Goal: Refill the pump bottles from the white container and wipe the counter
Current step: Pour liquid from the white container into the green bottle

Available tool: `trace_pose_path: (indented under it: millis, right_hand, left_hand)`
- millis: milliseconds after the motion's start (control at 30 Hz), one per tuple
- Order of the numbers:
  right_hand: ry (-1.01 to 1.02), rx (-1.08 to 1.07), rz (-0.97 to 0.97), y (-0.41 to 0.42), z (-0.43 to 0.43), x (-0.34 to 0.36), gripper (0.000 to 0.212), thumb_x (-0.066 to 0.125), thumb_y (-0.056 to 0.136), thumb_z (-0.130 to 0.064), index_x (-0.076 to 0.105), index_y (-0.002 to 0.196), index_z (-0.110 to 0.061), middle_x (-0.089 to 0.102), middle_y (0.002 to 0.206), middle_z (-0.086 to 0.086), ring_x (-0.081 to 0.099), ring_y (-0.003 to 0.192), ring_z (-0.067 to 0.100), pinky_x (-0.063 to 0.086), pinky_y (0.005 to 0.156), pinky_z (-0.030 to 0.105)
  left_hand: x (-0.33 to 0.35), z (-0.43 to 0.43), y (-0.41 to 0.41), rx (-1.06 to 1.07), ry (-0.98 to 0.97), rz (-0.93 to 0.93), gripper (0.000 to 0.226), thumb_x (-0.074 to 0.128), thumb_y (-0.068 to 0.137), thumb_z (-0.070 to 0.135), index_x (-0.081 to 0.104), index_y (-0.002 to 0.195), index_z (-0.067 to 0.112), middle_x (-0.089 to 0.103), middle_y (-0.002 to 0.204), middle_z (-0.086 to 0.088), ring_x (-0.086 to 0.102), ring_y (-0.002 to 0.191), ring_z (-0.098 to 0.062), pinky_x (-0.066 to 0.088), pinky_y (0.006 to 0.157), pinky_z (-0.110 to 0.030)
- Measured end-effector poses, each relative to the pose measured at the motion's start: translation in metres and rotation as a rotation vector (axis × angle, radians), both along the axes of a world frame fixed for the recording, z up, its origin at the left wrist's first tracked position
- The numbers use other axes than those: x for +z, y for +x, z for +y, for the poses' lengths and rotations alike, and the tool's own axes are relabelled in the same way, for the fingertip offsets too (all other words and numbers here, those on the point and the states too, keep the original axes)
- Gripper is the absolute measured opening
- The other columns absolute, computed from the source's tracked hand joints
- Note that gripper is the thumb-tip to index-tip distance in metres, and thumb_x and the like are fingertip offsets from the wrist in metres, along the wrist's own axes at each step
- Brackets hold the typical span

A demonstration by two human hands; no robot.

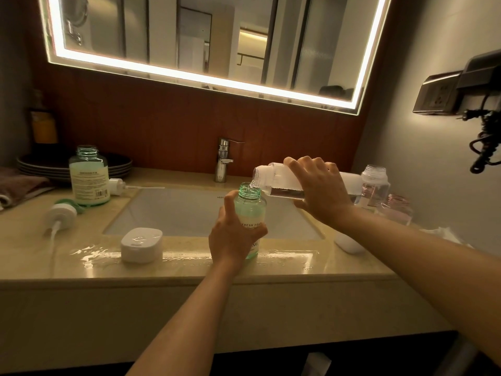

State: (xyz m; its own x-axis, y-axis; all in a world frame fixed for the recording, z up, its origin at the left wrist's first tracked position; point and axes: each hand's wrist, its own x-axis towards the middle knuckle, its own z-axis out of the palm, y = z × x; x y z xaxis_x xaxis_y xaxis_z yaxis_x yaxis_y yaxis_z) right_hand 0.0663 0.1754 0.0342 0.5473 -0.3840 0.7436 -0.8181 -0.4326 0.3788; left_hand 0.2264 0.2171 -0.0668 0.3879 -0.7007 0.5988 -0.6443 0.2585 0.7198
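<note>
The left arm reaches up from below, and the left hand [233, 237] wraps the lower half of the green bottle [250, 210], thumb on its near-left side and fingers curled round the label. The bottle stands upright on the counter [189, 270], just in front of the sink [176, 210].

The right arm comes in from the right with the wrist bent. The right hand [320, 191] grips the container [271, 175] from above, fingers over its top and thumb beneath. The container lies nearly level (clear liquid pooled along its lower side), its mouth just above the bottle's open neck, a thin stream running in.

Left of the left hand sits a white lid [141, 244]; farther left stand a second bottle [88, 180] and a pump head [61, 213].
</note>
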Motion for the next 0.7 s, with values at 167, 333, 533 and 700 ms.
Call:
trace_pose_path:
  millis: [167, 333, 533, 700]
  right_hand:
    - [-0.011, 0.0, 0.018, -0.0004, -0.0009, 0.0005, 0.084, 0.089, 0.049, -0.023, 0.045, 0.12, -0.013, 0.061, 0.101, 0.016, 0.059, 0.086, 0.034, 0.05, 0.076, 0.047]
    - [-0.011, 0.008, 0.01, -0.0005, -0.0028, 0.0, 0.083, 0.089, 0.049, -0.023, 0.047, 0.119, -0.013, 0.061, 0.1, 0.015, 0.059, 0.085, 0.034, 0.05, 0.074, 0.047]
    - [0.001, 0.001, 0.014, -0.0005, -0.0017, 0.0009, 0.079, 0.088, 0.052, -0.022, 0.052, 0.121, -0.01, 0.061, 0.102, 0.016, 0.059, 0.087, 0.034, 0.05, 0.076, 0.048]
    - [-0.014, 0.01, 0.026, -0.0008, -0.0047, 0.0008, 0.084, 0.089, 0.051, -0.025, 0.043, 0.121, -0.015, 0.061, 0.102, 0.015, 0.059, 0.087, 0.033, 0.05, 0.075, 0.047]
  left_hand:
    - [0.0, 0.0005, 0.0, 0.005, 0.009, -0.007, 0.084, 0.077, 0.066, 0.038, 0.014, 0.12, 0.033, 0.054, 0.117, -0.006, 0.046, 0.085, -0.013, 0.041, 0.066, -0.025]
    - [0.0, 0.0009, 0.0004, -0.001, 0.0, -0.006, 0.084, 0.078, 0.065, 0.037, 0.011, 0.116, 0.035, 0.055, 0.117, -0.008, 0.046, 0.086, -0.014, 0.041, 0.067, -0.025]
    - [0.0002, 0.0015, 0.0005, -0.004, 0.006, -0.008, 0.084, 0.077, 0.066, 0.038, 0.012, 0.118, 0.035, 0.055, 0.117, -0.007, 0.046, 0.086, -0.013, 0.041, 0.066, -0.025]
    - [0.0002, 0.0025, 0.0003, -0.006, 0.003, 0.002, 0.084, 0.078, 0.065, 0.037, 0.012, 0.117, 0.036, 0.055, 0.117, -0.008, 0.046, 0.085, -0.015, 0.042, 0.067, -0.027]
